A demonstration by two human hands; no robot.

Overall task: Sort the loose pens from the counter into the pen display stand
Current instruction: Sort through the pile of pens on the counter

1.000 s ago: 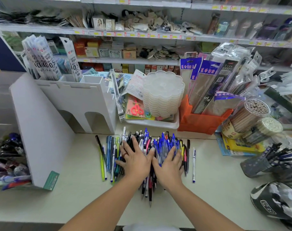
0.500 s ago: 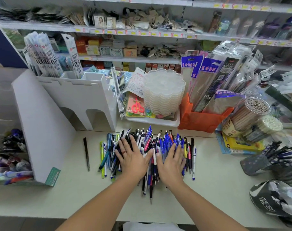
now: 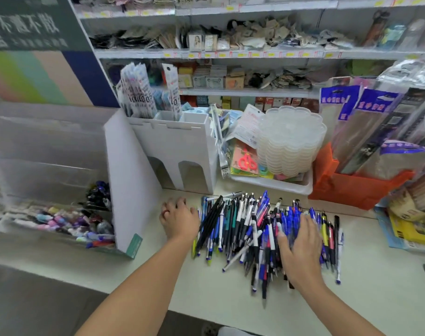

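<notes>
A heap of loose pens (image 3: 250,229), mostly blue, black and white, lies on the pale counter (image 3: 231,299). My right hand (image 3: 301,241) presses flat on the right part of the heap, fingers spread. My left hand (image 3: 180,220) rests on the counter at the heap's left edge, knuckles up, fingertips bent down; anything under it is hidden. The pen display stand (image 3: 134,178), with a white side panel and clear tiers, stands to the left and holds several pens (image 3: 85,226) in its lower rows.
A white castle-shaped holder (image 3: 182,146) with packaged refills stands behind the heap. A white tray (image 3: 274,185) with stacked clear containers and an orange bin (image 3: 352,190) are at the back right. Stocked shelves rise behind. The counter's front edge runs just below my forearms.
The view has swung left. My left hand left the heap's middle for its left edge, where a stray black pen lay. My right hand has slid to the heap's right part.
</notes>
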